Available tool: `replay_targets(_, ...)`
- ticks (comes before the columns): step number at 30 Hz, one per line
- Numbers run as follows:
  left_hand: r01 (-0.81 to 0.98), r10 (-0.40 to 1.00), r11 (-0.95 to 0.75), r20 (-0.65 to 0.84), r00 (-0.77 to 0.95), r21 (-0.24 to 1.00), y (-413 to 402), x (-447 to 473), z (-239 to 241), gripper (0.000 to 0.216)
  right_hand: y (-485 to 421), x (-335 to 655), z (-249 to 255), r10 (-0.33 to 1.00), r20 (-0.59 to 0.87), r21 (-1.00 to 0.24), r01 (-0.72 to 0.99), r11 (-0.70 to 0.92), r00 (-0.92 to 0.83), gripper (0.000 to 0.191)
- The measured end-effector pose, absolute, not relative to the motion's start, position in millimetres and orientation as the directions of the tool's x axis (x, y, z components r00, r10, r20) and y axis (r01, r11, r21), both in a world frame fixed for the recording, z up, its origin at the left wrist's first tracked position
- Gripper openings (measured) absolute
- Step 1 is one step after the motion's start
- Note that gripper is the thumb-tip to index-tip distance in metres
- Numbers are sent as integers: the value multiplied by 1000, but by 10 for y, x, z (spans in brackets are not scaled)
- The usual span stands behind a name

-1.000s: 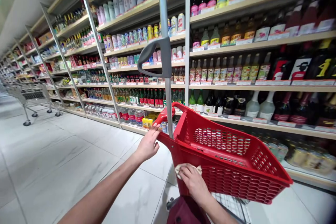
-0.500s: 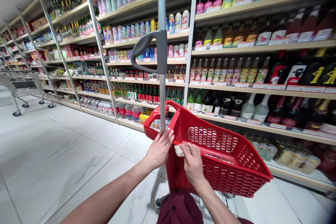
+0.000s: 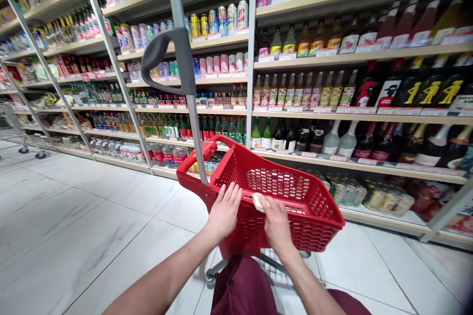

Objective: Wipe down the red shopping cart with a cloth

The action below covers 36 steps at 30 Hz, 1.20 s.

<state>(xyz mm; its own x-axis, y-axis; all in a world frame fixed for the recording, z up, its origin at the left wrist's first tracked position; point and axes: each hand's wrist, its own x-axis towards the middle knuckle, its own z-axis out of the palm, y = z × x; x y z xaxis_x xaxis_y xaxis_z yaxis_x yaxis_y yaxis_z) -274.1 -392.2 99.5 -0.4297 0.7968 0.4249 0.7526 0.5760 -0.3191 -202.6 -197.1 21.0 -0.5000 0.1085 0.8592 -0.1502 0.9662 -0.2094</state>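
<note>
A red plastic shopping cart basket [image 3: 310,234] with pierced sides stands in front of me. My left hand [image 3: 224,210] lies flat on its near rim, fingers stretched out and close together. My right hand [image 3: 276,219] is closed around a small whitish cloth [image 3: 258,202] at the same rim, a little further right. From the cart's left end rises a metal pole [image 3: 195,133] that carries a grey loop handle [image 3: 170,61]. Nothing shows inside the part of the basket that I can see.
Long shelves [image 3: 295,157] of bottles and cans run along the far side of the cart. A metal trolley [image 3: 15,130] stands at the far left on the white tiled floor [image 3: 111,216]. One cart wheel [image 3: 211,278] shows near my knee.
The view has turned to the right, so cart and shelves sit further left. My right hand with the cloth has moved right along the rim, away from my left hand.
</note>
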Motion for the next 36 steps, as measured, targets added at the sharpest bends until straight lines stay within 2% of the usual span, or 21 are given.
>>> replay_targets(5, 754, 789, 583, 430, -438, -302, -3885, -2739, 918, 61, -1526, -1784, -6, 309, 863, -279, 134, 951, -400, 42)
replay_targets(6, 761, 794, 577, 421, -438, -297, -3860, -2721, 899, 60, -1524, -1795, -13, 306, 863, -276, 131, 952, -402, 43)
replay_targets(10, 789, 821, 545, 369, -435, -283, -3810, -2674, 844, 61, -1605, -1916, -20, 128, 852, -165, -27, 986, -508, 46)
replay_targets(11, 791, 822, 545, 362, -439, -277, -3823, -2677, 842, 61, -1557, -1916, -39, 133, 845, -163, -12, 987, -517, 44)
replay_targets(16, 787, 791, 582, 366, -490, -203, -3836, -2666, 824, 65, -1231, -1827, -142, 342, 825, -262, 231, 937, -451, 40)
replay_targets(18, 807, 808, 563, 325, -492, -178, -3768, -2629, 792, 67, -1314, -1882, -130, 301, 828, -243, 181, 953, -472, 42)
replay_targets(21, 824, 829, 545, 244, -502, -155, -3693, -2598, 750, 70, -1428, -1982, -118, 172, 811, -180, 41, 983, -558, 44)
replay_targets(22, 823, 829, 547, 230, -509, -151, -3693, -2602, 743, 71, -1400, -1990, -128, 179, 801, -186, 47, 981, -572, 44)
replay_targets(26, 816, 817, 565, 227, -530, -126, -3758, -2666, 738, 71, -1202, -1980, -175, 399, 756, -307, 257, 916, -519, 39)
replay_targets(28, 798, 794, 593, 241, -557, -108, -3781, -2699, 739, 70, -1303, -2050, -148, 378, 755, -312, 213, 926, -537, 40)
replay_targets(32, 792, 786, 602, 250, -566, -100, -3806, -2743, 742, 70, -1638, -2268, -38, 170, 766, -239, -30, 971, -620, 46)
replay_targets(34, 801, 792, 591, 256, -555, -93, -3830, -2754, 742, 69, -1583, -2313, -18, 204, 761, -253, 7, 967, -616, 45)
replay_targets(36, 805, 793, 586, 267, -548, -90, -3849, -2758, 736, 67, -1440, -2324, -25, 318, 753, -301, 129, 945, -576, 43)
